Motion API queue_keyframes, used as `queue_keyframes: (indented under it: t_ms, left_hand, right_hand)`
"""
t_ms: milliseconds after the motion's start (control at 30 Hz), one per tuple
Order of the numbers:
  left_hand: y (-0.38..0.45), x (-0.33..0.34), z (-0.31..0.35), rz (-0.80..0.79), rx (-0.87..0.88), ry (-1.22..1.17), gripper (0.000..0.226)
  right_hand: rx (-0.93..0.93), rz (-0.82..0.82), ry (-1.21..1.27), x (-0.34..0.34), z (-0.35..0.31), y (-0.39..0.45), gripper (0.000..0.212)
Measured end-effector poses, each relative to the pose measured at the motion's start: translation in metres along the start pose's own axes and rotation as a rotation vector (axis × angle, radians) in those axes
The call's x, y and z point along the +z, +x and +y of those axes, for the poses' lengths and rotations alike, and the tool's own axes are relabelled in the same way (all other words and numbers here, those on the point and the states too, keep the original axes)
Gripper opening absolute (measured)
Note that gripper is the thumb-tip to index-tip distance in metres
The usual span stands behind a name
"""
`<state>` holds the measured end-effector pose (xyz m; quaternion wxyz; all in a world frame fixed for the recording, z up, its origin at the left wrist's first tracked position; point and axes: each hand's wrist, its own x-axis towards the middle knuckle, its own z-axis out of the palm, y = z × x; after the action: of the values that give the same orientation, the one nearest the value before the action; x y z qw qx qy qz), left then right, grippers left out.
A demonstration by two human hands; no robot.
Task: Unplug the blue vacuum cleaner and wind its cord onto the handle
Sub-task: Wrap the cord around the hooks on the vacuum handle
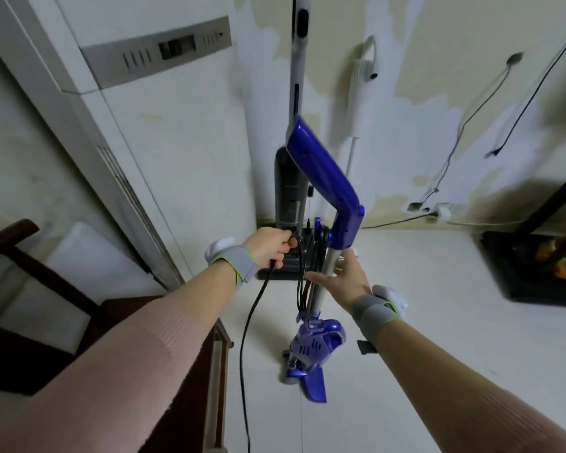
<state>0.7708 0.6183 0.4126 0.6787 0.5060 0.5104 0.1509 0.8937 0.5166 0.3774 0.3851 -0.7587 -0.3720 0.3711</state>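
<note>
The blue vacuum cleaner (314, 348) stands upright on the pale floor in front of me, its blue handle (321, 168) angled up towards the wall. Several loops of black cord (304, 273) hang along its metal tube from a hook just under the handle. My left hand (272, 248) is closed on the cord just left of the hook, and the loose cord (247, 338) trails down past my left forearm to the floor. My right hand (343, 279) rests with fingers spread against the metal tube (329, 261), steadying it.
A second upright vacuum (288, 191), black and white, leans against the wall behind. A tall white floor air conditioner (164, 132) stands at the left. A dark wooden chair (30, 273) is at the near left, and a black stand (536, 266) at the right. Wall wires lead to a socket (441, 212).
</note>
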Motion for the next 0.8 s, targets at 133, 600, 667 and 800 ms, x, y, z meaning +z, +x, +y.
queue_keyframes:
  t_ms: [133, 600, 667, 800]
  left_hand:
    - [-0.018, -0.001, 0.025, 0.022, 0.081, -0.096, 0.037]
    - [-0.069, 0.017, 0.049, 0.077, 0.223, 0.033, 0.033]
    - [-0.069, 0.021, 0.05, 0.079, 0.231, 0.003, 0.034]
    - [-0.068, 0.031, 0.054, 0.099, 0.25, 0.025, 0.035]
  right_hand:
    - [-0.159, 0.054, 0.206, -0.028, -0.038, -0.019, 0.068]
    - [-0.238, 0.155, -0.055, -0.05, -0.064, -0.006, 0.029]
    - [-0.246, 0.154, -0.059, -0.048, -0.064, -0.004, 0.029]
    - [-0.262, 0.167, -0.048, -0.047, -0.062, -0.001, 0.031]
